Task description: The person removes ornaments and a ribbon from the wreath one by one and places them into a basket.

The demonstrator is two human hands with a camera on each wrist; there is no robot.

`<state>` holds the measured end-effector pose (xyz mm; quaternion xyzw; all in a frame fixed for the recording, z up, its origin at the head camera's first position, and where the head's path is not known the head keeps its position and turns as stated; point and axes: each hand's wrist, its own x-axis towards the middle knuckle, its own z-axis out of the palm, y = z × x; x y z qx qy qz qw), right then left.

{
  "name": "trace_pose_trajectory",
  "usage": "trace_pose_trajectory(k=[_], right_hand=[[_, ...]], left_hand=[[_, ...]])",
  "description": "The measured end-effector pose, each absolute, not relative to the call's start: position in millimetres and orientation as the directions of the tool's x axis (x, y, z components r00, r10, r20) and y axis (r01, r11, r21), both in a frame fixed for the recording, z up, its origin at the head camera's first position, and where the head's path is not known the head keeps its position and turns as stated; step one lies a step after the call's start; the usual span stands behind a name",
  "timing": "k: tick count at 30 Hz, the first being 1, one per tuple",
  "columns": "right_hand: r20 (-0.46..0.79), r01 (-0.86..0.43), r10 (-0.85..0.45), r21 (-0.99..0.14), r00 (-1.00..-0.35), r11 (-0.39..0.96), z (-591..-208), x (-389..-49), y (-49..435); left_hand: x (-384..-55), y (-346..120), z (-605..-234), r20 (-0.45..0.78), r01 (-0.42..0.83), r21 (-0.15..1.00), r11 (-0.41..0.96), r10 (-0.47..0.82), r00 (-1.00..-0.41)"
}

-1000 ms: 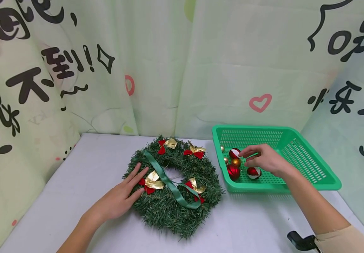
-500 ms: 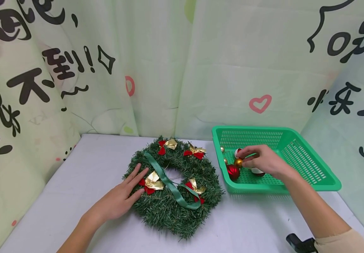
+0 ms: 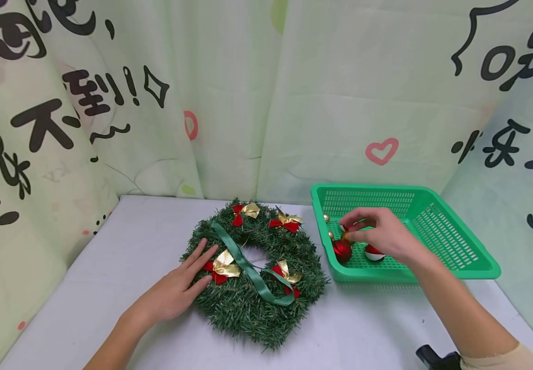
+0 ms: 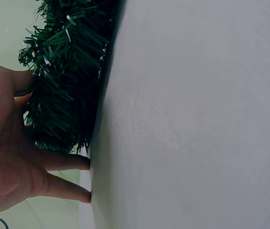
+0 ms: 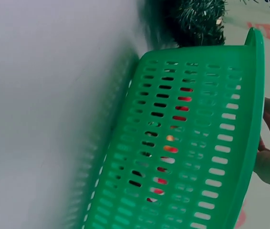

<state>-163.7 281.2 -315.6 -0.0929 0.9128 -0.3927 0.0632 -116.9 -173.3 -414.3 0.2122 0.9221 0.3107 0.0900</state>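
A green wreath (image 3: 266, 313) with red-and-gold bows and a dark green ribbon (image 3: 243, 261) lies on the table. My left hand (image 3: 173, 290) rests on its left side with fingers spread; in the left wrist view two fingertips touch the white tabletop beside the wreath. My right hand (image 3: 379, 231) reaches into the green basket (image 3: 456, 246), thumb and fingers bent at a small gold ball (image 3: 346, 237) and a red-and-white bauble mostly hidden behind the fingers. Whether it pinches either one is hidden. Near it lie a shiny red bauble (image 3: 342, 251) and another red-and-white bauble (image 3: 374, 253).
Two tiny gold beads (image 3: 326, 218) lie by the basket's left wall. A pale printed curtain (image 3: 271, 103) hangs behind and beside the white table (image 3: 123, 246). A black device (image 3: 437, 357) is at the right forearm.
My right hand has shifted slightly left and up among the baubles. The gold ball and the nearer red-and-white bauble have moved a little. My left hand stays on the wreath.
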Motion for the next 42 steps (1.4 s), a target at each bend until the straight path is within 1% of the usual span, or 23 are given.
trace_pose_trajectory(k=[11,20,28,35,42], right_hand=[[0.014,-0.188,-0.267,-0.744,-0.964,0.641,-305,-151,260],[0.014,-0.209,-0.315,-0.777,-0.949,0.593,-308,-145,244],[-0.002,-0.2,-0.363,-0.832,-0.932,0.518,-312,-140,229],[-0.001,-0.227,-0.441,-0.856,-0.897,0.465,-319,-136,218],[-0.029,-0.243,-0.51,-0.855,-0.86,0.458,-329,-132,204]], left_hand=[[-117,-173,-415,-0.034,0.336,0.611,0.717,0.448,-0.893],[-116,-173,-414,-0.041,0.331,0.619,0.712,0.449,-0.892],[-117,-173,-415,-0.041,0.331,0.618,0.713,0.449,-0.893],[-118,-173,-415,-0.041,0.332,0.62,0.711,0.452,-0.891],[-118,-173,-414,-0.038,0.334,0.618,0.712,0.451,-0.892]])
